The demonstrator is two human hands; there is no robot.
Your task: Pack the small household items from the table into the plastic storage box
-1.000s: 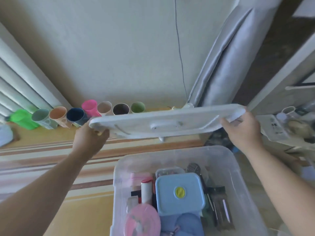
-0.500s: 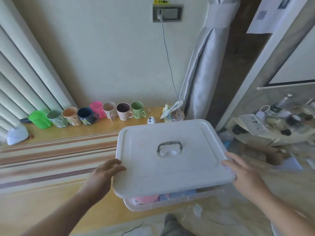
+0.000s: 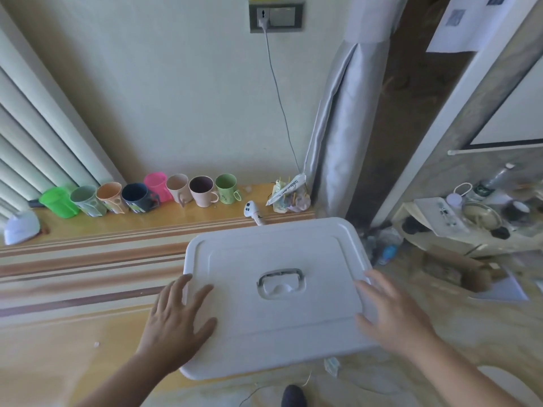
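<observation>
The lid (image 3: 273,292) lies flat over the box, which sits at the near edge of the table (image 3: 73,327) and is hidden beneath it. The step in hand appears to be closure: packing looks finished. The left hand (image 3: 179,315) rests on the lid's left edge with fingers straight and spread, gripping nothing. The right hand (image 3: 390,312) rests on the right edge, also flat and spread. The next move likely calls for even downward pressure along both edges until the rim seats; whether it is latched cannot be told. The lid's handle (image 3: 280,282) lies folded in its recess. A row of mugs (image 3: 202,190) stands along the wall. A packet (image 3: 289,188) beside the curtain (image 3: 340,136) carries print too blurred to read, as does the yellow label above the socket (image 3: 276,14)
</observation>
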